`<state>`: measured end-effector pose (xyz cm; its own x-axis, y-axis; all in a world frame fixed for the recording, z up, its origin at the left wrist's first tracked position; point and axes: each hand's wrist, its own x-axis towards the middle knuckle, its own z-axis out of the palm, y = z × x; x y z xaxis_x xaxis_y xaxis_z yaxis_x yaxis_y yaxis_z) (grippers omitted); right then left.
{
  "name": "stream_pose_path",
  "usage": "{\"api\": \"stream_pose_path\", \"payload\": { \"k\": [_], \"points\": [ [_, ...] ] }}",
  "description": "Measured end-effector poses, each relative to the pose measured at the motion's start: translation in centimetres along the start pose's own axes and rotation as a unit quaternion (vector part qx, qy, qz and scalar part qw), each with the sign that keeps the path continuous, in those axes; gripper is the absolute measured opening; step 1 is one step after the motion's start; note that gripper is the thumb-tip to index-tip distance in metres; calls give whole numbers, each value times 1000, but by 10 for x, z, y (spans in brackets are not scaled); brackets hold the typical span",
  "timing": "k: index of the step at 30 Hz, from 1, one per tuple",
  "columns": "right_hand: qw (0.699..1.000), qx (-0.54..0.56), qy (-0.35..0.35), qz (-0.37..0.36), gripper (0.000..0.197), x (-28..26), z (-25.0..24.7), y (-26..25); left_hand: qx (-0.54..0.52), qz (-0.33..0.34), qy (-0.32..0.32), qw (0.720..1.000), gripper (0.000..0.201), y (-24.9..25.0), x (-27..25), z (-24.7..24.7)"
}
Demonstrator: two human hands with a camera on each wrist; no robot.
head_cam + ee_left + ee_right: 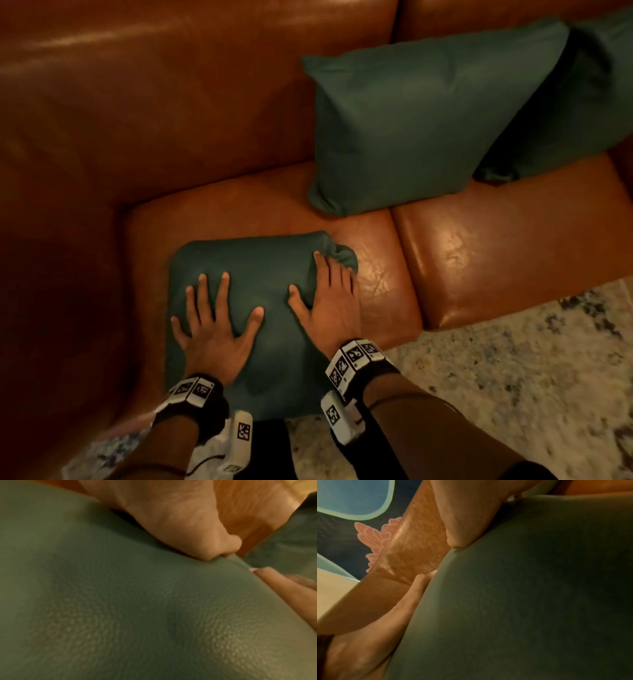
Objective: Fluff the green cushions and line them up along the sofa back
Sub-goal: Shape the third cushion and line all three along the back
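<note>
A green cushion [260,274] lies flat on the front of the brown leather sofa seat [267,205]. My left hand [215,318] presses on its left half with fingers spread and straight. My right hand [329,294] lies flat on its right half, fingertips near the bunched far right corner. Two more green cushions stand leaning on the sofa back: one [418,116] in the middle, another [589,96] at the far right, partly behind it. In the left wrist view the palm [180,520] sinks into the green fabric [120,608]; the right wrist view shows fingers [464,520] on the cushion [522,588].
The sofa back [171,85] runs along the top, with bare leather left of the standing cushions. The second seat section [513,246] lies to the right. A pale patterned rug [513,394] covers the floor in front of the sofa.
</note>
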<state>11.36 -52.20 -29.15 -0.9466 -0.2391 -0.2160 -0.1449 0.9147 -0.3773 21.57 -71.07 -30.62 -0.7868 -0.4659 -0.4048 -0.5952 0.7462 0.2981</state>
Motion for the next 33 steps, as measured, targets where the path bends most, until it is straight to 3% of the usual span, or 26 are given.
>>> {"api": "stream_pose_path", "payload": {
  "k": [7, 13, 15, 17, 20, 24, 33],
  "points": [
    [1000, 12, 17, 21, 63, -3, 28, -12, 9, 27, 4, 1000, 97, -16, 4, 11],
    [991, 33, -84, 100, 88, 14, 41, -25, -1, 32, 0, 999, 97, -10, 12, 21],
    [987, 44, -107, 111, 89, 16, 45, -24, 2, 33, -3, 999, 96, -10, 14, 25],
    [987, 60, -78, 129, 83, 18, 44, -20, 1, 33, -5, 999, 96, -11, 16, 28],
    [987, 42, 18, 153, 66, 19, 40, -22, 3, 36, -5, 999, 97, -14, 16, 36],
    [983, -1, 115, 145, 56, 17, 40, -30, 4, 44, 4, 999, 98, -22, 14, 44],
    [973, 121, -9, 198, 54, 46, 42, -5, 5, 33, 18, 999, 94, -8, 17, 49]
  ]
}}
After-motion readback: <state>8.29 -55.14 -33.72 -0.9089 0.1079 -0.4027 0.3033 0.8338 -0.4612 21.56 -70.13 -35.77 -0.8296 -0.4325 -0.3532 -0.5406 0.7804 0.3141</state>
